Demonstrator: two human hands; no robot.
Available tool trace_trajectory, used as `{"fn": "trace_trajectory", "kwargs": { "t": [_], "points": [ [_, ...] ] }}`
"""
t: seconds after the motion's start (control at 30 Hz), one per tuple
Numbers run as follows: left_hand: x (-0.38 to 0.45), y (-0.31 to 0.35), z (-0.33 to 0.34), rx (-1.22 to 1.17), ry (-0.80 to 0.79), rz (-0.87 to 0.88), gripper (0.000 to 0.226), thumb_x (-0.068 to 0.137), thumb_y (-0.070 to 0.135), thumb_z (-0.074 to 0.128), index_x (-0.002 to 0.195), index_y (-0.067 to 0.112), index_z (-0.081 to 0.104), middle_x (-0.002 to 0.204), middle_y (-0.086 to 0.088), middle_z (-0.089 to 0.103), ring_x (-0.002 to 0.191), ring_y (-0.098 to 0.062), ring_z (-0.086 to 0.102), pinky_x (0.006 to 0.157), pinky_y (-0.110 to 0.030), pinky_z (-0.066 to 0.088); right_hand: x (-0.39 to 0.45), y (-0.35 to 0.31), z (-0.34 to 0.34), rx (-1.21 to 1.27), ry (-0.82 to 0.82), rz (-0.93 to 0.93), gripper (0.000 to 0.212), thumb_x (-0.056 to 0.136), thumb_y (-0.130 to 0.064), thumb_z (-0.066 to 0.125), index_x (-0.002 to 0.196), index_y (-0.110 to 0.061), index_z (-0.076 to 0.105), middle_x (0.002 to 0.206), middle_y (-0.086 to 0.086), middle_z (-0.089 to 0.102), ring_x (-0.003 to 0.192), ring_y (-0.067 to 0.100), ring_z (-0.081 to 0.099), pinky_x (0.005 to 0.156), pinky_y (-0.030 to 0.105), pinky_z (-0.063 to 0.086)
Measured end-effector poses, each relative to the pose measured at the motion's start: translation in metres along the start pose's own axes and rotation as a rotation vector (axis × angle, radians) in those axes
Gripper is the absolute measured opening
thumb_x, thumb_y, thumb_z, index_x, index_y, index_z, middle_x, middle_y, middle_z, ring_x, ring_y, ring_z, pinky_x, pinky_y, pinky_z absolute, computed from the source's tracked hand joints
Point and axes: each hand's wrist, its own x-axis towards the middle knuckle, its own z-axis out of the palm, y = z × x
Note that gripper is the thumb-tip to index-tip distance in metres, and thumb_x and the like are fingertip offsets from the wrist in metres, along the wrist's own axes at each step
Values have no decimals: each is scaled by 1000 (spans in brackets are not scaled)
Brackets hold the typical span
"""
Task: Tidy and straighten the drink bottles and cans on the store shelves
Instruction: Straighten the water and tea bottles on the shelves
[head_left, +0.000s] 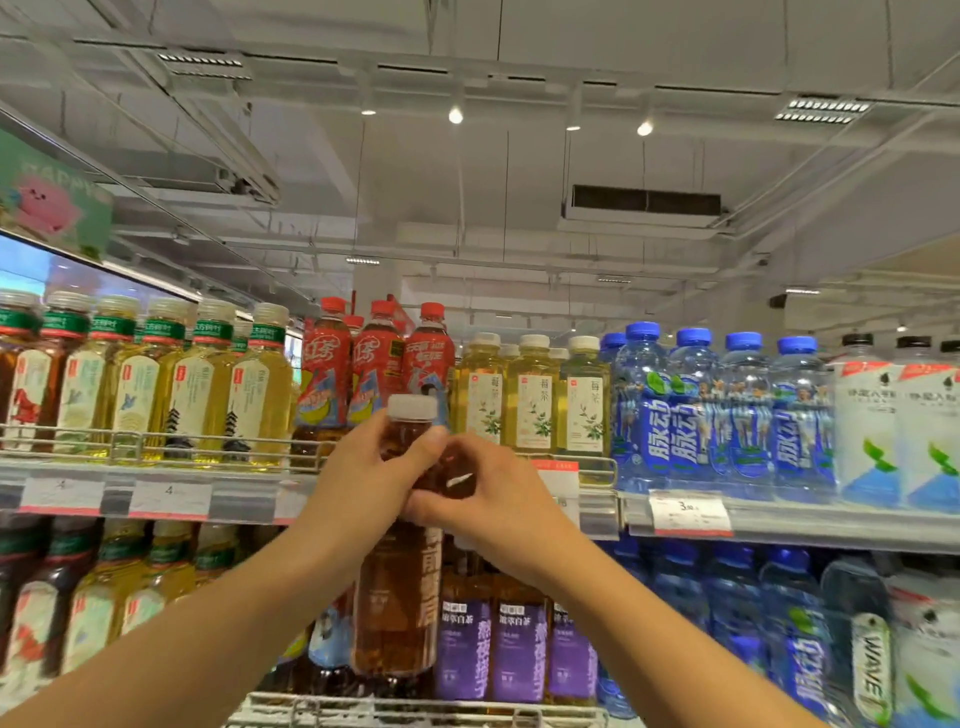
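Note:
A tall brown tea bottle with a white cap is held upright in front of the shelves, its cap level with the upper shelf's red bottles. My left hand grips its neck from the left. From the right, my right hand holds the same neck, fingers curled round it. The bottle's lower body hangs in front of the lower shelf's purple-labelled bottles.
The upper shelf carries yellow-green tea bottles at left, pale yellow tea bottles in the middle, blue bottles and white-labelled bottles at right. A wire rail fronts the lower shelf. Price tags line the shelf edge.

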Motion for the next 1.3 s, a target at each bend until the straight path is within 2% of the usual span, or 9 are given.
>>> {"fn": "trace_trajectory", "kwargs": {
  "t": [0.07, 0.2, 0.33, 0.53, 0.7, 0.87, 0.97, 1.1, 1.3],
  "points": [
    [-10, 3, 16, -42, -18, -5, 14, 94, 35, 70, 107, 32, 70, 95, 10, 77, 91, -11, 73, 83, -36, 58, -13, 6, -1, 27, 26, 7, 62, 64, -61, 71, 119, -33, 66, 104, -14, 73, 92, -1, 68, 82, 35, 59],
    [-26, 0, 40, -45, -77, -9, 21, 93, 39, 70, 112, 31, 69, 102, 8, 76, 98, -12, 72, 94, -45, 56, -36, 23, -11, 80, 36, 32, 62, 67, -53, 79, 125, -33, 65, 110, -15, 74, 101, 0, 69, 91, 38, 58],
    [-39, 0, 58, -2, -172, 21, 26, 95, 36, 69, 120, 29, 66, 107, 11, 75, 100, -4, 70, 99, -40, 54, -55, 36, -25, 52, 70, 50, 66, 60, -55, 75, 119, -28, 68, 104, -13, 75, 96, 1, 70, 89, 37, 58],
    [-57, -24, 54, 219, -339, 47, 52, 80, 71, 63, 117, 34, 62, 118, 13, 70, 111, -5, 65, 99, -39, 52, -101, 66, -35, -9, 77, 204, 54, 62, -59, 86, 105, -29, 71, 93, -15, 75, 85, -3, 68, 75, 25, 53],
    [-102, -85, 40, 542, -391, 61, 17, 98, 41, 59, 109, 30, 67, 106, 16, 70, 100, 2, 63, 87, -26, 49, -152, 100, -34, -69, 82, 336, 67, 57, -76, 81, 101, -28, 67, 94, -12, 73, 87, 4, 67, 75, 29, 51],
    [-151, -160, 52, 894, -558, 65, 40, 98, 40, 56, 135, 24, 59, 131, 5, 64, 123, -16, 56, 101, -34, 45, -202, 131, -24, -126, 48, 463, 50, 66, -57, 88, 100, -29, 65, 92, -15, 70, 86, 0, 64, 71, 21, 46],
    [-171, -192, 71, 1064, -681, 119, 57, 97, 45, 53, 148, 21, 45, 153, -2, 47, 140, -22, 42, 114, -40, 37, -230, 151, -8, -94, 28, 543, 51, 66, -49, 92, 105, -28, 67, 94, -14, 72, 88, 2, 66, 77, 29, 50],
    [-178, -219, 84, 1244, -744, 118, 72, 100, 46, 48, 161, 23, 16, 170, -3, 5, 156, -26, 8, 124, -49, 17, -265, 175, 21, -93, 36, 646, 54, 67, -45, 93, 111, -29, 66, 96, -17, 72, 89, 2, 66, 74, 19, 46],
    [-175, -245, 75, 1254, -699, 221, 72, 98, 36, 52, 161, 25, 19, 170, 0, 9, 156, -23, 14, 124, -46, 21, -301, 219, 75, -144, 40, 812, 57, 69, -43, 92, 114, -22, 64, 102, -4, 74, 97, 21, 69, 79, 35, 50]
  ]
}}
